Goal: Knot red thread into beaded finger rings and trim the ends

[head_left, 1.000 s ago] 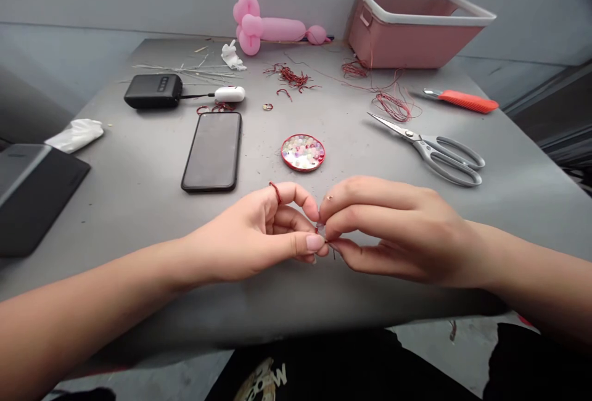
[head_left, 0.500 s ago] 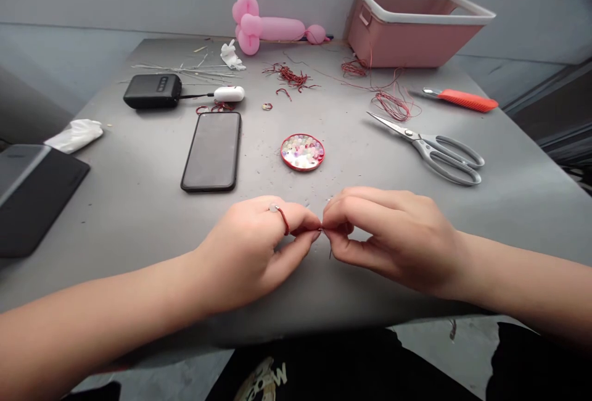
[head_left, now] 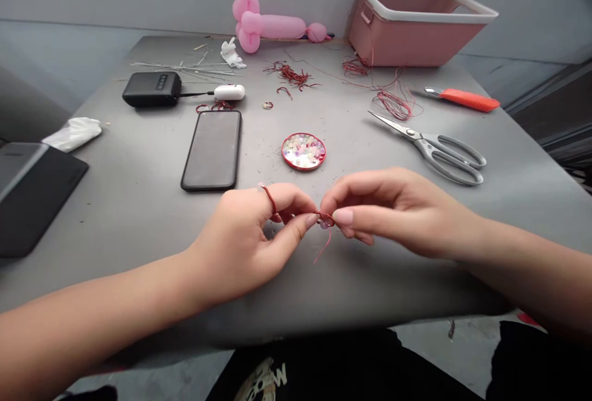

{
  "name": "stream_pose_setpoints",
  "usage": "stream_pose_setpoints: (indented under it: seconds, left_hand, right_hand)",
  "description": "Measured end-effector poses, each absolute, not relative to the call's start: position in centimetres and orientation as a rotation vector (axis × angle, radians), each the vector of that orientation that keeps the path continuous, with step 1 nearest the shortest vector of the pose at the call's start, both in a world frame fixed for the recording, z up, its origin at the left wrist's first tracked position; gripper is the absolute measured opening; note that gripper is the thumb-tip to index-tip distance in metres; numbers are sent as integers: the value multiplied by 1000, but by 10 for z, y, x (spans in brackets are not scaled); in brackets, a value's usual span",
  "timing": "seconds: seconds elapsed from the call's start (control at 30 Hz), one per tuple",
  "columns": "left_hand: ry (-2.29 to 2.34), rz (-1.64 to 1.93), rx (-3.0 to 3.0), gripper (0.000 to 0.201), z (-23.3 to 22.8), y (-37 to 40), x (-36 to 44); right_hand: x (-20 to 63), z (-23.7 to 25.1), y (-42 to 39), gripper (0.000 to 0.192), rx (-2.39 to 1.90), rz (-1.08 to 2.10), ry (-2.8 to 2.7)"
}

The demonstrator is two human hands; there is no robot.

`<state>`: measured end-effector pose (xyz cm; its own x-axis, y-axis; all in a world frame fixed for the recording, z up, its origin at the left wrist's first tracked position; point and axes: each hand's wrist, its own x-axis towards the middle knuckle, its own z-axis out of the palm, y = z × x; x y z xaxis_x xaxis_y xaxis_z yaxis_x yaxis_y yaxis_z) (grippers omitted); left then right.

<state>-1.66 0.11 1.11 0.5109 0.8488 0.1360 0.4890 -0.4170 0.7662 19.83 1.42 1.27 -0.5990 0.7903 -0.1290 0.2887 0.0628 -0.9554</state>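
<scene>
1 head-worn camera looks forward and down, close over the tabletop (head_left: 139,203), hands at lower centre, wall across the top.

Bare tabletop (head_left: 139,216) lower left of my left hand (head_left: 245,240), open to pass. Just above it the phone (head_left: 213,149) blocks, the bead dish (head_left: 303,152) sits above centre. Right of my right hand (head_left: 407,216) open grey; scissors (head_left: 435,149) bar the upper right.
</scene>
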Motion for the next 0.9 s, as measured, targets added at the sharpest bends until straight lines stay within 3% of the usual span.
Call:
stream_pose_setpoints:
  seconds: [0.13,0.3,0.9]
  left_hand:
    - [1073,696,2064,10,13,2,-17]
    - [1073,657,2089,9,11,1,-17]
    - [1096,508,2041,11,7,-2,-14]
  right_hand:
    - [202,5,27,16,-986,2025,-1631]
    - [200,-2,31,13,-965,2228,-1463]
    - [193,0,19,11,-1207,1817,-1882]
